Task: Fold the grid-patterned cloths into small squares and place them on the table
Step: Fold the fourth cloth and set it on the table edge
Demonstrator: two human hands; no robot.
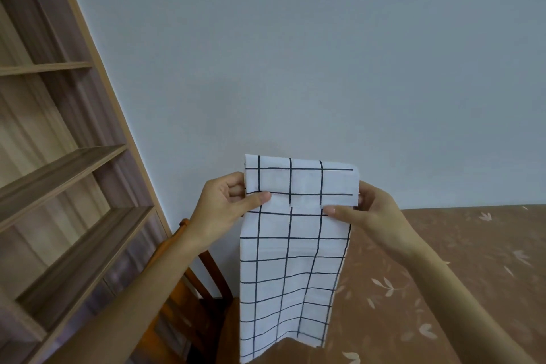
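Two hands: we hold one grid-patterned cloth point(289, 275) up in the air, a hand pinching each side of its folded top.
Left hand point(227, 204): closed on the cloth's left edge. The thumb lies flat across the front, on the lower edge of the folded-over flap, and the fingers curl behind.
Right hand point(366, 210): closed on the right edge. The thumb presses the front just under the flap's lower edge, with the fingers behind the fabric.
Cloth: white with dark grid lines, and we read no writing on it. The top strip is turned down toward us. The rest hangs straight from our hands to the bottom of the view, slightly rippled.
Table point(443, 275): brown surface with pale leaf shapes, to the right of and below the cloth. The hanging part hides its left edge, and we cannot tell whether the lower hem touches it.
Chair point(206, 289): orange-brown wood, left of the table, behind our left forearm and partly covered by the cloth.
Shelving point(59, 171): wooden shelf unit along the left.
Wall point(295, 53): plain pale grey-blue behind everything.
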